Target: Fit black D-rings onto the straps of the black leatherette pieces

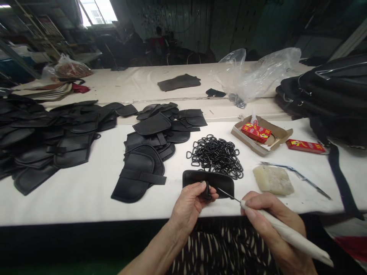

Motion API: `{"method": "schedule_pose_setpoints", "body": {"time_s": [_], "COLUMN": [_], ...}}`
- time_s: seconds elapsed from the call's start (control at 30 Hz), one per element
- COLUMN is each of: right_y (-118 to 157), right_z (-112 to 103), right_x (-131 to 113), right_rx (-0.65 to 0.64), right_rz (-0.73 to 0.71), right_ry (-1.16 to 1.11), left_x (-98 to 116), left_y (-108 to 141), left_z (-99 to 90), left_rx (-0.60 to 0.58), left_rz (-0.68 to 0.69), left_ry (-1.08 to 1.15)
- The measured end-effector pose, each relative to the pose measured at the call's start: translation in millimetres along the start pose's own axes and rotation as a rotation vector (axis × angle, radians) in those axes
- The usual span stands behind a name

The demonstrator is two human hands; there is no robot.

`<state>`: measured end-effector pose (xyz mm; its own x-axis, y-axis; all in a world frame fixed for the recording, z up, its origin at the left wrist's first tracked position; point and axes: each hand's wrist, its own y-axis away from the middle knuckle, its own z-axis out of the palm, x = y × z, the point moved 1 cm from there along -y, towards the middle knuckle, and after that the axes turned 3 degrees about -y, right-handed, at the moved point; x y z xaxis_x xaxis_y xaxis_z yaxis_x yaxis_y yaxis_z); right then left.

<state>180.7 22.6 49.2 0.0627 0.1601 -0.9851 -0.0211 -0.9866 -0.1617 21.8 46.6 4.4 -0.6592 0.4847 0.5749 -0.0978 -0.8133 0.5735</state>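
Between the thumb and fingers of my left hand (190, 200) is pinched the strap of a black leather piece (208, 177), folded into a small loop. The rest of that piece lies on the white table near its front edge. My right hand (272, 217) is wrapped round the thick pale handle of an awl (289, 231). Its thin metal tip points left at the strap, close to my left fingertips; whether it touches cannot be made out. Just behind the leather piece sits a heap of black D-rings (218, 154).
Stacked black leather pieces (137, 173) lie left of the rings, with a larger pile (57, 133) farther left. At right are a cardboard tray (262, 147), a red box (305, 146), a yellowish block (273, 179), a metal tool (301, 175) and a black bag (329, 91).
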Motion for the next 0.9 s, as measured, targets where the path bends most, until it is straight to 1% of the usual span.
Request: {"method": "schedule_pose_setpoints", "body": {"time_s": [0.07,0.13,0.23,0.3,0.33,0.4,0.47,0.53,0.7,0.8,0.9], "right_y": [2.0,2.6,2.5,3.0,3.5,5.1,7.3,9.5,11.9,13.9,19.2], "right_z": [2.3,7.0,18.9,26.8,30.1,35.0,37.5,38.1,36.4,30.9,17.7], "right_x": [3.7,7.7,12.2,13.9,14.5,15.6,16.8,17.7,15.6,13.5,16.6], "right_rx": [0.047,0.046,-0.035,-0.018,0.005,0.025,0.009,0.012,0.019,0.037,0.051], "right_rz": [-0.029,-0.112,-0.374,-0.507,-0.534,-0.527,-0.503,-0.487,-0.507,-0.498,-0.431], "right_ry": [0.051,0.149,0.308,0.400,0.439,0.492,0.505,0.500,0.464,0.452,0.430], "left_x": [-0.6,-1.3,-2.5,-3.2,-3.6,-4.2,-4.7,-4.9,-4.0,-3.8,-4.4], "left_y": [0.0,0.3,0.9,1.2,1.2,1.0,0.7,0.5,-0.1,-0.7,1.5], "left_z": [-0.2,0.1,1.3,2.2,2.7,3.2,3.2,2.8,1.6,1.0,-0.3], "left_rx": [-0.001,0.002,0.004,0.009,0.011,0.018,0.027,0.033,0.017,0.016,0.008], "left_rz": [0.008,0.024,0.055,0.078,0.086,0.095,0.089,0.082,0.066,0.066,0.064], "left_ry": [-0.004,-0.007,-0.013,-0.010,-0.007,0.003,0.018,0.029,0.019,0.027,0.026]}}
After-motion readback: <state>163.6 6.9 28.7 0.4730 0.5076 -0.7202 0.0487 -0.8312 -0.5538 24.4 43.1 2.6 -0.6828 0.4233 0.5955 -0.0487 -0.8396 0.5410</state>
